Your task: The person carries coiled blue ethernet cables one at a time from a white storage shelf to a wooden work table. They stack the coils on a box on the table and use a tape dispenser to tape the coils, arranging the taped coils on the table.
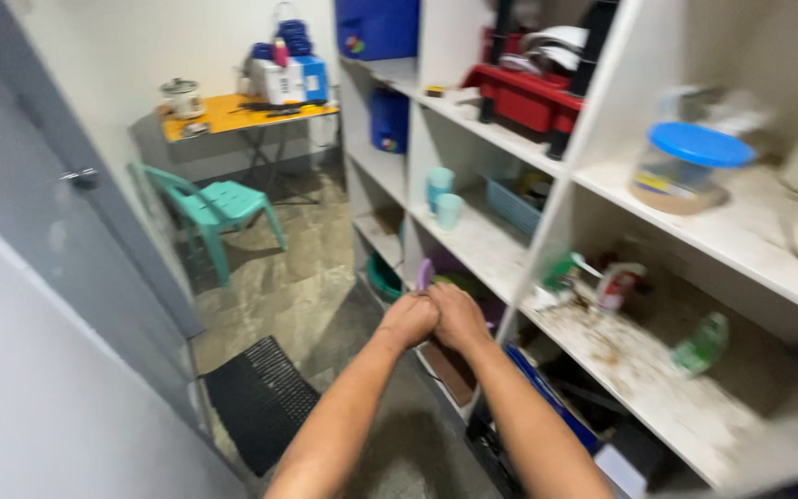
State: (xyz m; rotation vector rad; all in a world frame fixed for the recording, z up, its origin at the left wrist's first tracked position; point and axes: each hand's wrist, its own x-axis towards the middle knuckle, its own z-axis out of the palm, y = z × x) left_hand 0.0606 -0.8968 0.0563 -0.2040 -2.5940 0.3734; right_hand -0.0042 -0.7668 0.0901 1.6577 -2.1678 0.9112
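Both bare forearms reach forward, left hand [407,320] and right hand [457,316] pressed together, fingers curled.

Your left hand [408,321] and right hand [457,315] press together, knuckles up, arms stretched out. They pinch a small purple piece [425,273] that pokes upright above them, beside the shelf unit's lower edge.

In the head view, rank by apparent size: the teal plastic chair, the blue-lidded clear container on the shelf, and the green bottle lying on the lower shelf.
1. teal plastic chair, though it stands farther off.
2. blue-lidded clear container.
3. green bottle, blurred but clearly smallest.
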